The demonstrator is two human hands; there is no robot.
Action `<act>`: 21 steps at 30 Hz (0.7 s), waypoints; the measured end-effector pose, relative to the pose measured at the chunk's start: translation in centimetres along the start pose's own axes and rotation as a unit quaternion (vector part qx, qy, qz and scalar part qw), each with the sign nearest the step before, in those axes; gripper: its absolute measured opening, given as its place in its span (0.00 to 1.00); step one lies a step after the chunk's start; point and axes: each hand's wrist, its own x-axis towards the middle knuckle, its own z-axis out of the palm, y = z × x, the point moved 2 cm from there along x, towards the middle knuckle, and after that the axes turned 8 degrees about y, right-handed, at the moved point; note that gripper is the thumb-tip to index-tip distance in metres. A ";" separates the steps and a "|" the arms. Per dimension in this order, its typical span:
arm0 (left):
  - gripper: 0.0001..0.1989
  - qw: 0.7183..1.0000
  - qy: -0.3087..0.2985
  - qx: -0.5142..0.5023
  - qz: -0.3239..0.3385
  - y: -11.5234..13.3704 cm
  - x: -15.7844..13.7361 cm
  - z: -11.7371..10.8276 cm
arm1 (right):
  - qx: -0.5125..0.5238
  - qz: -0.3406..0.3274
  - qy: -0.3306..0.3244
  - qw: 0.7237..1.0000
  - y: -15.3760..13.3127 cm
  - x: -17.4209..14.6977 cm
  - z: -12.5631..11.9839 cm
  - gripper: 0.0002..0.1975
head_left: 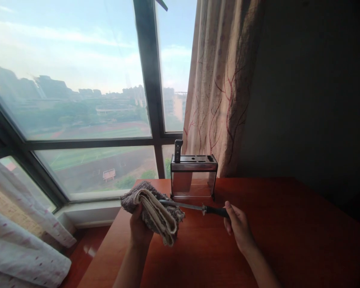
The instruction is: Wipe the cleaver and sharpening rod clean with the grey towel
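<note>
My left hand (140, 228) grips a folded grey-brown towel (165, 218), its fingers mostly hidden behind the cloth. A honing steel (193, 207) with a black handle and a metal guard lies across the view, its rod end going into or behind the towel's folds. Around the end of that handle my right hand (238, 226) is closed. Beyond both hands stands a clear-sided knife block (193, 176) with a dark slotted top. One black-handled knife (178, 151) sits upright in its left slot.
The reddish-brown wooden table (288, 232) stretches beneath my hands to the right. A dark-framed window (156, 100) rises behind it on the left. One patterned curtain (219, 80) hangs behind the knife block, and a white curtain (21, 244) hangs at lower left.
</note>
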 end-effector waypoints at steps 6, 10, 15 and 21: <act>0.17 0.999 0.005 -0.011 -0.043 -0.9 -1.0 1.0 | 0.007 0.015 -0.003 1.000 0.2 -0.2 0.3 0.23; 0.18 0.998 -0.006 0.046 -0.048 -2.2 -1.6 1.5 | 0.011 0.010 -0.048 0.999 -0.2 -0.7 1.0 0.21; 0.22 0.993 -0.021 0.112 -0.028 -4.5 -2.4 2.2 | 0.000 -0.033 -0.094 0.995 -0.2 -1.3 2.2 0.18; 0.26 0.987 -0.011 0.158 -0.003 -5.9 -3.9 3.2 | -0.042 -0.113 -0.058 0.991 -0.5 -1.8 2.3 0.14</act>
